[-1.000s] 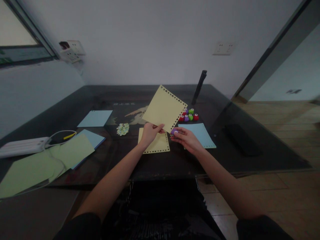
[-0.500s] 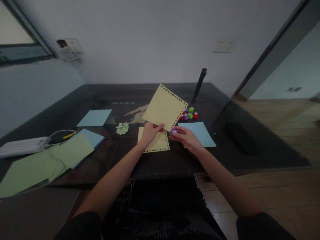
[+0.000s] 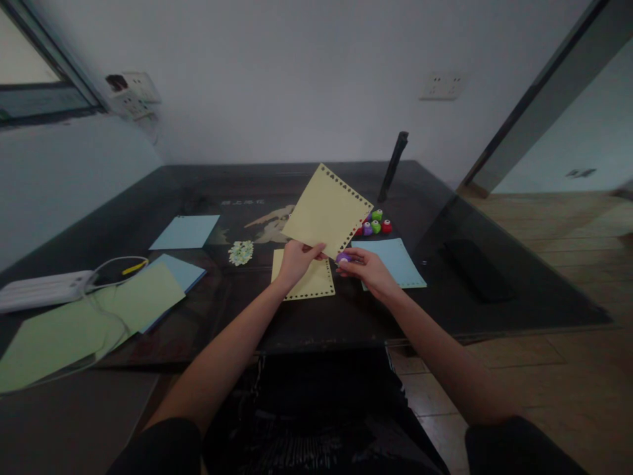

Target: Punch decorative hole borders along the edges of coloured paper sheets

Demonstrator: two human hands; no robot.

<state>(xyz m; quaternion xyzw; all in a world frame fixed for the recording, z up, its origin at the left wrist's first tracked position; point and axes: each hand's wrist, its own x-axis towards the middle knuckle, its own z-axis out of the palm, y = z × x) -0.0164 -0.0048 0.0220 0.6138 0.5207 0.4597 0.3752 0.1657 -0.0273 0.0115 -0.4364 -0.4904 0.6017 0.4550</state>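
Note:
My left hand (image 3: 297, 262) pinches the lower edge of a yellow sheet (image 3: 326, 210), tilted above the table, with small punched shapes along two edges. At the sheet's lower right corner, my right hand (image 3: 364, 269) grips a small purple punch (image 3: 343, 258). A second yellow sheet (image 3: 314, 282) with punched edges lies beneath my left hand. Under and beside my right hand is a light blue sheet (image 3: 400, 264). Several red, green and purple punches (image 3: 376, 226) stand behind it.
Small paper cut-outs (image 3: 241, 253) are piled left of centre. Blue paper (image 3: 186, 232), green sheets (image 3: 74, 330) and a white power strip (image 3: 44, 290) with a cable lie left. A black upright object (image 3: 393, 166) stands at the back; a dark flat object (image 3: 477, 272) lies right.
The view has shifted slightly. Both hands keep nearly the same pose, with the yellow sheet and the purple punch still held close together.

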